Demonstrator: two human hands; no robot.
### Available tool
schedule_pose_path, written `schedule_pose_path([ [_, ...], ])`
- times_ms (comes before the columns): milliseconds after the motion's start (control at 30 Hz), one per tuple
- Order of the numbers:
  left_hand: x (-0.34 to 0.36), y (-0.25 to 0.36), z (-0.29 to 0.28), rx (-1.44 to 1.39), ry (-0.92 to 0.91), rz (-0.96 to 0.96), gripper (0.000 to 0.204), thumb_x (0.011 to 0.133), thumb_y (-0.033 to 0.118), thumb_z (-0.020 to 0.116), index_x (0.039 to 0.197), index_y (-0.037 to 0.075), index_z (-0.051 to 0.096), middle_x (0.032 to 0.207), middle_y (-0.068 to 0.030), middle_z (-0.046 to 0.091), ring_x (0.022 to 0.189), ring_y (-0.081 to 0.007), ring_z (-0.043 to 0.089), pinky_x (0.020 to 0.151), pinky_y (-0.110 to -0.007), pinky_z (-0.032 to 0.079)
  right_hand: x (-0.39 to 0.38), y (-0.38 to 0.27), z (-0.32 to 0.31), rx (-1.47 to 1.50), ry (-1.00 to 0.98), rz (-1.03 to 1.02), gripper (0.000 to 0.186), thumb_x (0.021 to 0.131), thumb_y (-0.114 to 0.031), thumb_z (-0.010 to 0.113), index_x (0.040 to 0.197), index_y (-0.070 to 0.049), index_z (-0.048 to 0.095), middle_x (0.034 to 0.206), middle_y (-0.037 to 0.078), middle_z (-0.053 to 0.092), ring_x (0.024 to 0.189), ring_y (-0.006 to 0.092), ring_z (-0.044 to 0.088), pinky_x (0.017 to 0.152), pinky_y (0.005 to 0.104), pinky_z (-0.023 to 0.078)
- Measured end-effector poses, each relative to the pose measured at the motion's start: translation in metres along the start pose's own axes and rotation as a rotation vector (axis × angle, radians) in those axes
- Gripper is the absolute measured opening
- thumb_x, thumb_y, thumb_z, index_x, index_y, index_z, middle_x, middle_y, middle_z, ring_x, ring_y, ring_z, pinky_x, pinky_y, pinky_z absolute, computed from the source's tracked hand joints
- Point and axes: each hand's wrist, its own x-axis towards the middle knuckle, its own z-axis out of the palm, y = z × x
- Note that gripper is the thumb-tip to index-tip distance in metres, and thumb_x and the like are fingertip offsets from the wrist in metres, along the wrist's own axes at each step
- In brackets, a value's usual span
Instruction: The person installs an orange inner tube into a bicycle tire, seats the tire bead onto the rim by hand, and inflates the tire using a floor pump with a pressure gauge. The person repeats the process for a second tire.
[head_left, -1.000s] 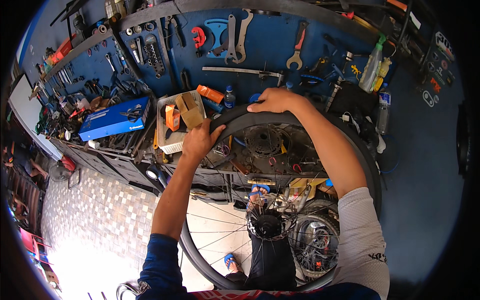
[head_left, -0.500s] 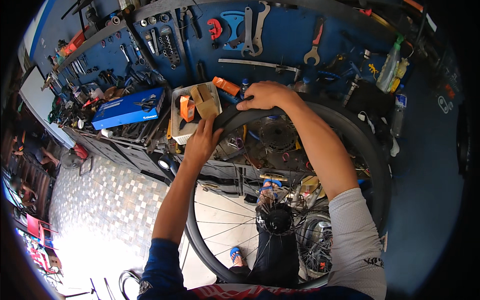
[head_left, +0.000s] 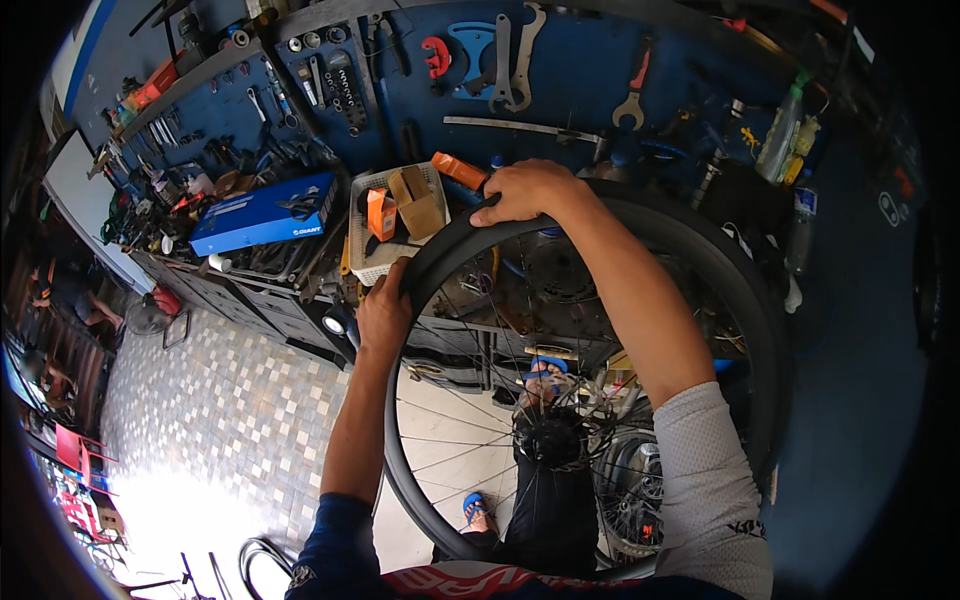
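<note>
A spoked bicycle wheel with a black tyre (head_left: 432, 268) stands upright in front of me, its hub (head_left: 551, 438) above my legs. At the upper left of the tyre, my left hand (head_left: 384, 312) is closed around it, with the fingertips partly hidden behind the rubber. Higher up, near the top, my right hand (head_left: 530, 190) grips the same tyre, its thumb on the near side and its fingers over the outer edge. Through the spokes a dark toothed disc (head_left: 562, 268) shows on the workbench.
A white basket (head_left: 372, 262) with small cartons sits on the bench behind the tyre. Left of it lies a blue box (head_left: 262, 222) with scissors on top. Wrenches (head_left: 522, 60) hang on the blue wall. Another wheel (head_left: 632, 490) stands low behind the spokes.
My left hand has slid down and left along the tyre, away from the right hand. The right hand stays near the top. The view has shifted slightly.
</note>
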Motion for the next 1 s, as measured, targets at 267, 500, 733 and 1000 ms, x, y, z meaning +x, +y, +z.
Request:
schedule_pose_path([
  [267,-0.002,-0.011,0.013,-0.294,0.117,0.202,0.048,0.098,0.019,0.072,0.140,0.003,0.055,0.117,-0.0256,0.070,0.101,-0.0462,0.071,0.078,-0.049,0.059,-0.003,0.012,-0.002,0.040,-0.065,0.008,0.083,0.084,-0.077,0.068,0.138,-0.014,0.069,0.136,0.013,0.068,0.126,0.0345,0.065,0.102,0.0487,0.052],
  [500,-0.091,-0.045,-0.016,-0.450,-0.174,-0.326,0.036,0.105,0.031,0.065,0.118,-0.002,0.058,0.094,-0.0312,0.067,0.088,-0.0514,0.066,0.076,-0.054,0.049,0.002,0.023,0.001,0.043,0.076,-0.056,0.064,0.087,-0.073,0.069,0.109,-0.014,0.079,0.100,0.010,0.075,0.099,0.0293,0.073,0.084,0.0479,0.055],
  [733,-0.134,-0.070,-0.006,-0.416,0.031,-0.404,0.056,0.108,0.049,0.056,0.088,-0.002,0.063,0.067,-0.0152,0.061,0.059,-0.0284,0.056,0.059,-0.039,0.043,0.011,0.020,0.005,0.008,0.129,-0.123,0.070,0.084,-0.076,0.070,0.109,-0.011,0.078,0.095,0.012,0.074,0.095,0.0309,0.073,0.083,0.0464,0.054],
  [1000,-0.118,-0.082,-0.015,-1.119,-0.293,-0.934,0.052,0.103,0.057,0.061,0.091,0.007,0.073,0.072,0.0010,0.062,0.061,-0.0102,0.056,0.056,-0.029,0.044,-0.002,0.035,-0.018,0.081,-0.041,-0.140,0.074,0.082,-0.063,0.081,0.129,-0.007,0.072,0.116,0.018,0.074,0.110,0.0350,0.070,0.093,0.0467,0.053],
])
